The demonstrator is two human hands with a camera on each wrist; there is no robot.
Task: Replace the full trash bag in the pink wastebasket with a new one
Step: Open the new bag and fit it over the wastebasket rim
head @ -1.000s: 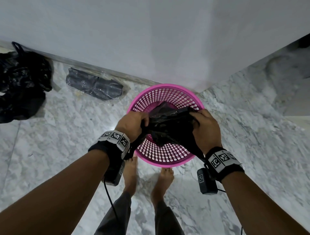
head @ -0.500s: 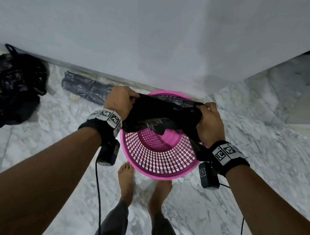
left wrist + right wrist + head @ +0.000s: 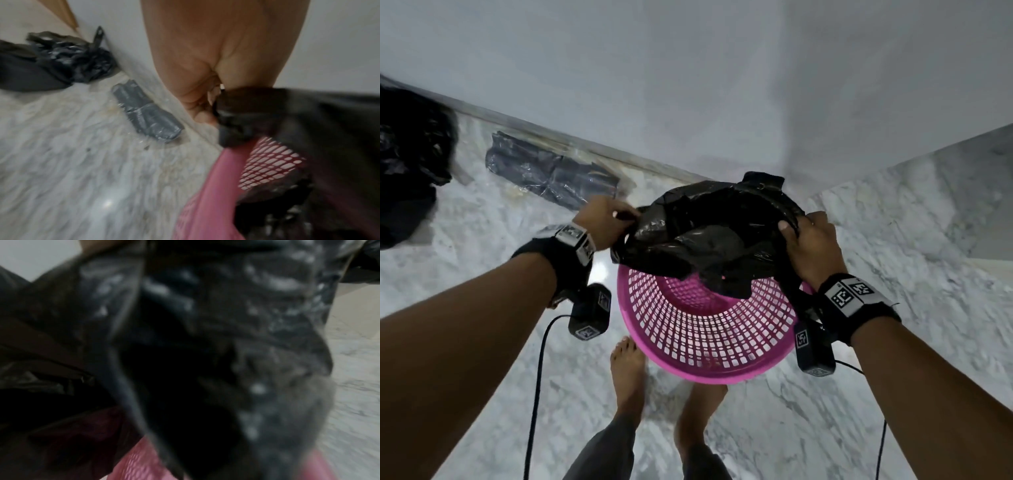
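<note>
The pink mesh wastebasket [image 3: 705, 346] stands on the marble floor against the white wall, just ahead of my bare feet. Over its far half I hold a new black trash bag [image 3: 709, 236] with its mouth stretched wide. My left hand [image 3: 607, 219] pinches the bag's left edge and my right hand [image 3: 808, 243] grips its right edge. In the left wrist view the bag [image 3: 308, 129] hangs over the pink mesh [image 3: 267, 165] below my left hand [image 3: 207, 91]. Black plastic [image 3: 185, 353] fills the blurred right wrist view and hides my right hand.
A full, tied black trash bag [image 3: 407, 171] lies on the floor at far left. A flat pack of folded dark bags [image 3: 551, 173] lies along the wall's base between it and the basket. The wall corner stands right behind the basket.
My hands have moved apart and toward the wall, pulling the bunched bag open from a wad into a wide mouth over the basket's far rim.
</note>
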